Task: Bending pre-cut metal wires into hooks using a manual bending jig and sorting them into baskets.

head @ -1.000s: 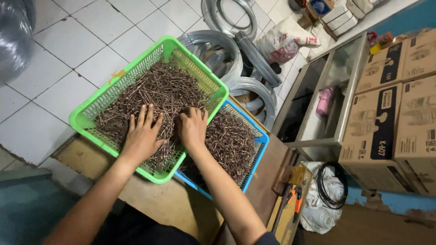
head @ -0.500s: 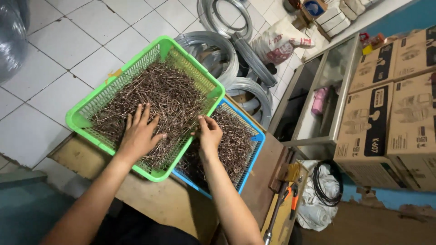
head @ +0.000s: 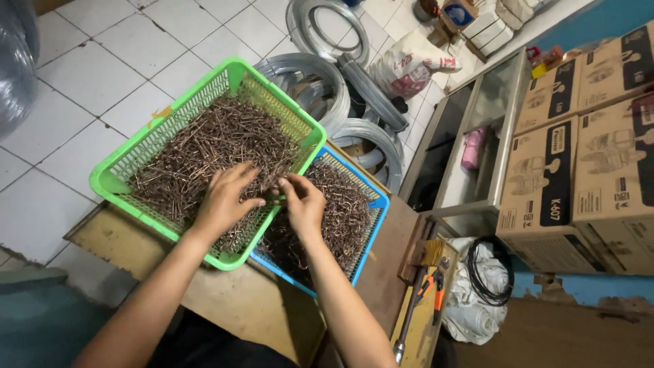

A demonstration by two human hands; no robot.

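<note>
A green plastic basket [head: 109, 178] full of rusty brown nails [head: 197, 153] rests partly over a blue basket [head: 376, 204], which also holds nails [head: 344, 218]. Both stand on a wooden board [head: 231, 300]. My left hand [head: 223, 199] lies on the nails at the near right corner of the green basket, fingers bent. My right hand [head: 303, 203] is just beside it over the green basket's right rim, fingertips pinched toward the left hand. A few nails seem held between the two hands; which hand holds them is unclear.
Coils of grey wire [head: 320, 75] and a white sack [head: 412, 65] lie on the tiled floor behind the baskets. A metal-framed glass case [head: 477, 136] and stacked cardboard boxes [head: 586, 157] stand to the right. Pliers [head: 436, 293] and a black cable [head: 487, 269] lie beside the board.
My right hand went from the green basket over to the blue basket, then came back to the green rim next to my left hand. My left hand's fingers curled in. The view shifted slightly.
</note>
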